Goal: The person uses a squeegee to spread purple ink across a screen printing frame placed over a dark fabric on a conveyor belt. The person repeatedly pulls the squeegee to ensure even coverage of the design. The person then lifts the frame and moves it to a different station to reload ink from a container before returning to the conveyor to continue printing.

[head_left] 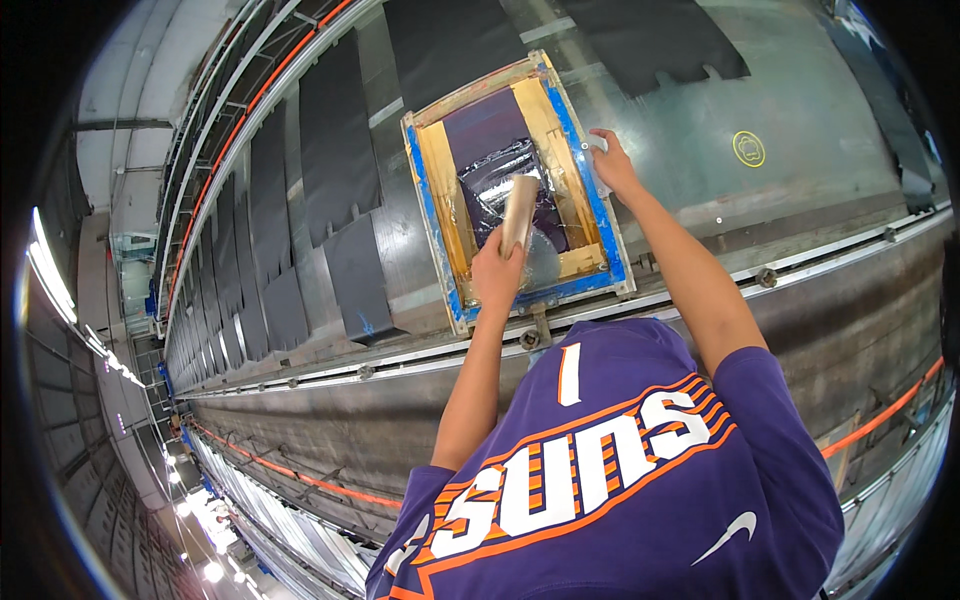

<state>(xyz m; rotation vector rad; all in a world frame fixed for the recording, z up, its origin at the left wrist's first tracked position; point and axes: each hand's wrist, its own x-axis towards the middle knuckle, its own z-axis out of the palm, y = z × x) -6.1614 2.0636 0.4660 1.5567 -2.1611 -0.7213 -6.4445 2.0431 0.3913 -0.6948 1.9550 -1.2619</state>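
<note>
A screen-printing frame [618,262], edged with blue tape and with tan tape inside, lies at a slant on the long table. Inside it, glossy dark ink [497,170] covers part of the mesh. My left hand [497,272] is closed around a squeegee [519,208] with a pale, wood-coloured grip, held over the near part of the mesh; its lower edge is hard to see. At the frame's right side, my right hand [617,168] has its fingers curled on a small whitish piece [597,158] against the blue edge. I cannot tell exactly what that piece is.
Black fabric panels [340,140] lie in a row along the metal table [690,140], on both sides of the frame. A metal rail [400,362] with bolt-like stops runs along the near edge. A yellow round mark [748,149] shows at right. Orange tubing [290,468] runs below the table.
</note>
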